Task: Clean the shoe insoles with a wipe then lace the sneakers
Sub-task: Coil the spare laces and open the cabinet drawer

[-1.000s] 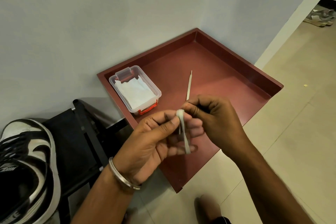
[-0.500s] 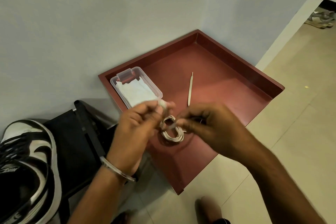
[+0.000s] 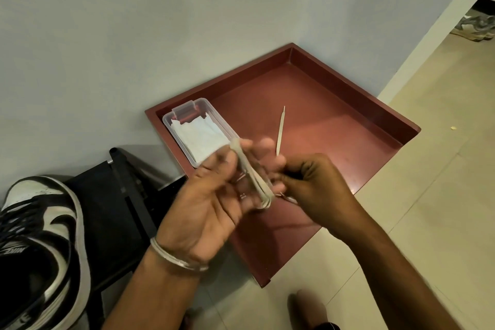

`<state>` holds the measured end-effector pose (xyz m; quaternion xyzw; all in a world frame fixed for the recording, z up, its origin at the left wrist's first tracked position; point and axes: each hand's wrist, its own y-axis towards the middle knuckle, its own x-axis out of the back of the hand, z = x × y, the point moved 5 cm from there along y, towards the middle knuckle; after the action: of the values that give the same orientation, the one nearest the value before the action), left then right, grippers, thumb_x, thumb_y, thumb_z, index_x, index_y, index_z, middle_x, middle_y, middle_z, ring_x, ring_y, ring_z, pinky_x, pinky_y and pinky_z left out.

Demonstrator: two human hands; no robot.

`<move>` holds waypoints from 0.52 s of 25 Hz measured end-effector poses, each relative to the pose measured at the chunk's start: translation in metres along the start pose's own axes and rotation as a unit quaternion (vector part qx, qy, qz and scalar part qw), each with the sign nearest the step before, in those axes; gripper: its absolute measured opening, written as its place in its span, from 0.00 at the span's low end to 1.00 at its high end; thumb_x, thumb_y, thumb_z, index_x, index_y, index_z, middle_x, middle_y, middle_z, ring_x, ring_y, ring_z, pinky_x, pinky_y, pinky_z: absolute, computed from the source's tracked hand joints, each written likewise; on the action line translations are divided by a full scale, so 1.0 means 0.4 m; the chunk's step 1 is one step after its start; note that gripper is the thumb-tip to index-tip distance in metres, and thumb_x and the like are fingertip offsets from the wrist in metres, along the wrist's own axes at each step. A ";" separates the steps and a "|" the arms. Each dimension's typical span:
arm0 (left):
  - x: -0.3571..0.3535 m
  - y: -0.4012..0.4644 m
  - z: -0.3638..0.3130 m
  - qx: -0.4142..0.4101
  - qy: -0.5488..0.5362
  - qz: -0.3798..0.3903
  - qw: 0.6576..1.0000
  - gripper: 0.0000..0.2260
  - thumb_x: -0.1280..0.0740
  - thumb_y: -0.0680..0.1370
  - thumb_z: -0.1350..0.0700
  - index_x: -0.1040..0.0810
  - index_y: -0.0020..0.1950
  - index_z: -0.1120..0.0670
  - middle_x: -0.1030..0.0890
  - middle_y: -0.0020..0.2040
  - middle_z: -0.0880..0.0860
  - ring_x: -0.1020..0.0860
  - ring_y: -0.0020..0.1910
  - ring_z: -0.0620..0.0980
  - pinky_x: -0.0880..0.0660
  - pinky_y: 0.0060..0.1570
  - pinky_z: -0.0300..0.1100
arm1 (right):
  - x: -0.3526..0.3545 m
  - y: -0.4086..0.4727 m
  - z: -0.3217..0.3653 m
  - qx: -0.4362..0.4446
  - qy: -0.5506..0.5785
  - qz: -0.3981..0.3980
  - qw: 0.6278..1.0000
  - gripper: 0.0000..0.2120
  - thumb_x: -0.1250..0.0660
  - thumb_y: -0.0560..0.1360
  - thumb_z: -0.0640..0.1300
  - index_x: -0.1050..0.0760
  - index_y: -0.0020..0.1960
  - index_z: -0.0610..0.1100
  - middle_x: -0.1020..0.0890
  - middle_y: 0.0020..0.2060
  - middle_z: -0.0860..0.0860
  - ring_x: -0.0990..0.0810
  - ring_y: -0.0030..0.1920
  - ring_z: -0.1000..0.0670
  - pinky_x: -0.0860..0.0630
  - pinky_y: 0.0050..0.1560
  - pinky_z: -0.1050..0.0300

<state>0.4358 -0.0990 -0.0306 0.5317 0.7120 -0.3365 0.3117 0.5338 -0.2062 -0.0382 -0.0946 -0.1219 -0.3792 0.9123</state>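
- The left hand [image 3: 214, 195] is palm up, its thumb and fingers holding a bundled white lace [image 3: 251, 177] that runs across the fingers; the hand is blurred.
- The right hand [image 3: 313, 187] sits just right of the left, touching it, fingers curled and pinching at the lower end of the lace; what exactly lies between its fingertips is too blurred to tell.
- A metal bangle [image 3: 174, 257] circles the left wrist.
- Both hands hover over the near-left part of a red tray [image 3: 348, 104] that lies on the floor in the wall corner.
- Just beyond the left hand, inside the tray, stands a clear box [image 3: 187, 126] with white wipes [image 3: 198, 136].
- Beyond the right hand a thin pale stick [image 3: 280, 130] lies on the tray floor.
- Left of the left hand is a black stool [image 3: 107, 209]; further left, a black-and-white sneaker [image 3: 40, 244] with black laces.
- Far beyond the right hand, more shoes [image 3: 476, 25] lie past a doorway.
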 end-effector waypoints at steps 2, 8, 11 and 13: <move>0.038 0.011 -0.037 -0.076 -0.049 -0.094 0.991 0.12 0.41 0.77 0.56 0.19 0.54 0.55 0.18 0.59 0.57 0.20 0.59 0.58 0.22 0.55 0.59 | -0.024 -0.010 0.006 0.008 -0.094 0.087 0.992 0.05 0.27 0.74 0.41 0.14 0.48 0.45 0.16 0.33 0.59 0.20 0.34 0.63 0.27 0.37 0.68; 0.051 0.008 -0.041 -0.114 0.334 -0.129 0.927 0.11 0.34 0.74 0.57 0.17 0.53 0.58 0.15 0.49 0.54 0.18 0.46 0.46 0.20 0.44 0.42 | 0.019 -0.020 0.114 0.152 -0.042 -0.019 0.987 0.07 0.27 0.71 0.40 0.15 0.48 0.47 0.16 0.35 0.59 0.18 0.36 0.61 0.26 0.37 0.70; 0.018 -0.003 0.022 0.002 0.418 -0.005 0.908 0.08 0.31 0.77 0.60 0.16 0.51 0.61 0.16 0.43 0.55 0.21 0.38 0.45 0.27 0.38 0.36 | 0.047 -0.009 0.112 0.193 -0.023 -0.112 0.974 0.08 0.26 0.70 0.37 0.16 0.48 0.45 0.15 0.38 0.59 0.18 0.37 0.62 0.25 0.38 0.70; 0.016 -0.016 0.034 0.078 0.328 0.043 0.940 0.09 0.31 0.76 0.59 0.17 0.53 0.62 0.16 0.52 0.58 0.17 0.49 0.54 0.21 0.46 0.44 | 0.047 0.001 0.067 0.131 0.014 -0.127 0.983 0.07 0.26 0.70 0.36 0.16 0.46 0.46 0.15 0.36 0.56 0.19 0.35 0.61 0.25 0.38 0.68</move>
<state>0.4295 -0.1078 -0.0425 0.6656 0.7225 -0.1842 0.0320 0.5429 -0.2112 -0.0070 0.0479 -0.1686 -0.4742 0.8628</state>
